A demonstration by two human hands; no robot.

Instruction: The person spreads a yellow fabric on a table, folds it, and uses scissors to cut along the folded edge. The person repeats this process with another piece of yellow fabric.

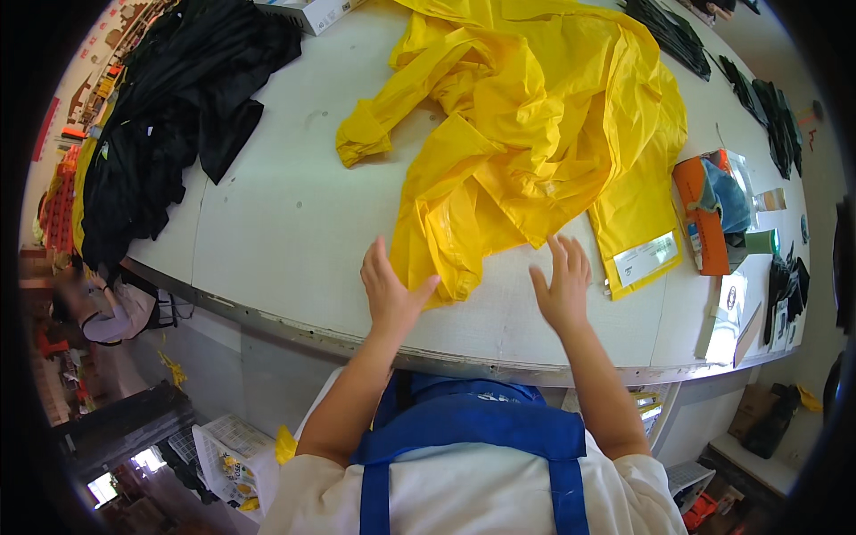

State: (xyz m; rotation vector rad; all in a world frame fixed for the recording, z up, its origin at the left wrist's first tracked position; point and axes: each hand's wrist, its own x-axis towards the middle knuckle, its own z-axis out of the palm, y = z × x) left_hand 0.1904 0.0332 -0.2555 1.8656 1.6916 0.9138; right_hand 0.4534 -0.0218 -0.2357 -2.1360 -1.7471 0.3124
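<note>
A yellow garment (526, 125) that looks like a raincoat lies crumpled on the white table (294, 267), one sleeve stretching left and another part reaching toward me. My left hand (392, 294) is beside the near end of that part, fingers spread, thumb toward the fabric; whether it touches cannot be made out. My right hand (563, 283) hovers just below the garment's near edge, fingers apart and nothing in it. Right of it lies a flat yellow piece with a white label panel (646, 259), partly under the garment.
Black garments (178, 107) are heaped at the left, near a white box (312, 12) at the back. At the right stand an orange box (700, 214) with a blue cloth, a green tape roll (762, 242) and folded black items (776, 125). A person (116, 312) sits beyond the left edge.
</note>
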